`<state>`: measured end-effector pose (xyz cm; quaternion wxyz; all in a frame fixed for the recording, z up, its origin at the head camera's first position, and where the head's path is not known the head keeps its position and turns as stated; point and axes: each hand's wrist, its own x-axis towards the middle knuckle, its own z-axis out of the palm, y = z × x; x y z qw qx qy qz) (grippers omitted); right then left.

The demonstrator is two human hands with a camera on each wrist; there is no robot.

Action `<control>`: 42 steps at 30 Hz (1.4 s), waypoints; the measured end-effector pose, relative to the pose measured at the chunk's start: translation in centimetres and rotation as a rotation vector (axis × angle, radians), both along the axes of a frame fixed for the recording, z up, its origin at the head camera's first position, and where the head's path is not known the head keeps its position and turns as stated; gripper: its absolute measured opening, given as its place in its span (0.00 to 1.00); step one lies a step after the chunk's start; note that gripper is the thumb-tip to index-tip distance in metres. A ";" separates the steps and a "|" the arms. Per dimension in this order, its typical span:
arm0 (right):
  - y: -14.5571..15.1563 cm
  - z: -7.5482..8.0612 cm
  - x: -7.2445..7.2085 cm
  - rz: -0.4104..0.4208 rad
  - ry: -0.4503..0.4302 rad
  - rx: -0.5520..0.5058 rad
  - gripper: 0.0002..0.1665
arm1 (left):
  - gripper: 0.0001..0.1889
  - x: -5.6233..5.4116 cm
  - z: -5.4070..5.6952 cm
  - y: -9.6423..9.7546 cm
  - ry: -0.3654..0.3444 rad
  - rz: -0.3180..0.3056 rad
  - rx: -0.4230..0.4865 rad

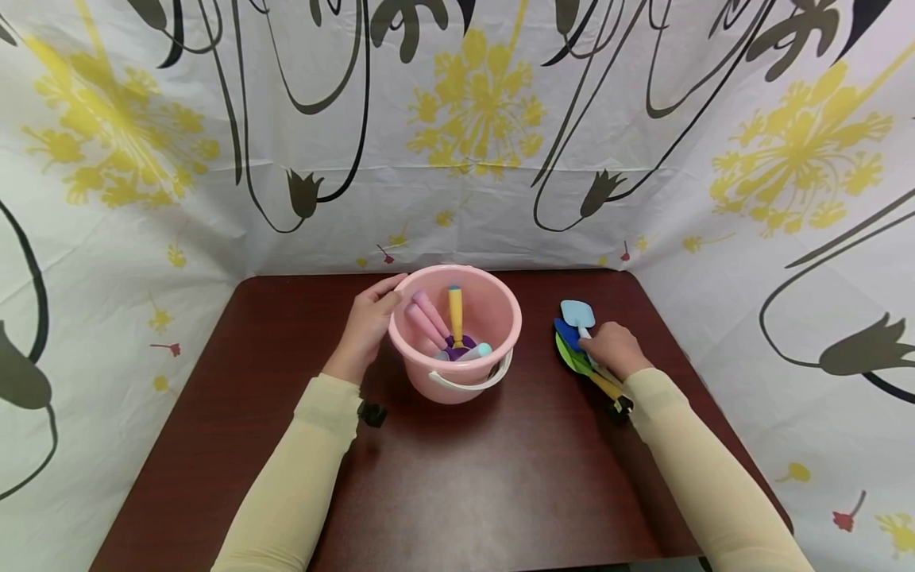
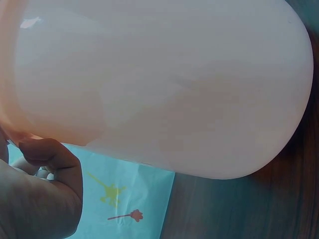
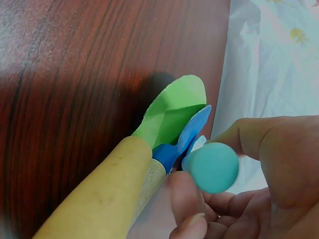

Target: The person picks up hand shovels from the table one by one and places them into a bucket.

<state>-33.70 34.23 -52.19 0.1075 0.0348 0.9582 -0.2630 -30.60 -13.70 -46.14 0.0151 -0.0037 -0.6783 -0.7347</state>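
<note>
My left hand (image 1: 363, 326) grips the rim of a pink bucket (image 1: 495, 314) at its left side, thumb at the edge. Inside the bucket lie toy tools: pink handles (image 1: 426, 318), a yellow handle (image 1: 456, 306), purple parts and a teal-tipped handle (image 1: 475, 352). To the right, my right hand (image 1: 615, 348) pinches a light blue toy shovel (image 1: 577, 313) by its handle, whose round teal end (image 3: 215, 168) faces the right wrist camera. Beside that hand are a blue shovel (image 1: 566, 334) and a green shovel (image 1: 567, 354) with wooden handles (image 3: 94, 194).
A dark reddish-brown table (image 1: 457, 485) carries everything. The bucket's white handle (image 1: 468, 388) hangs down at its front. Patterned white cloth (image 1: 457, 214) walls off the back and sides.
</note>
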 end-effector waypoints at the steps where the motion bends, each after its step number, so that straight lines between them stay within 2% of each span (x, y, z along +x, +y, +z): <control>1: 0.1 0.0 0.0 -0.004 -0.001 -0.011 0.29 | 0.21 -0.1 -0.1 0.0 0.000 0.001 0.003; 5: 0.2 -0.2 0.0 -0.019 0.007 -0.034 0.29 | 0.21 -0.1 -0.1 0.0 -0.001 0.004 0.001; 6: -1.0 1.5 1.1 -0.045 -0.008 -0.005 0.27 | 0.21 -0.1 -0.1 0.0 -0.003 0.006 -0.002; 10: -1.0 1.6 1.4 -0.055 0.019 -0.003 0.29 | 0.21 -0.1 -0.1 0.0 -0.007 0.010 -0.007; 15: -0.8 1.6 1.5 -0.093 0.055 -0.048 0.32 | 0.21 -0.2 -0.2 0.0 -0.009 0.005 -0.006; 26: 0.2 0.8 1.3 -0.178 0.066 -0.217 0.32 | 0.21 -0.1 -0.2 -0.1 -0.021 0.013 -0.007; 35: 0.8 0.3 1.2 -0.250 0.073 -0.276 0.27 | 0.22 -0.1 -0.2 0.0 -0.011 0.011 -0.002; 42: 0.9 0.5 0.9 -0.297 0.081 -0.307 0.26 | 0.23 -0.1 0.0 0.0 -0.013 0.003 0.001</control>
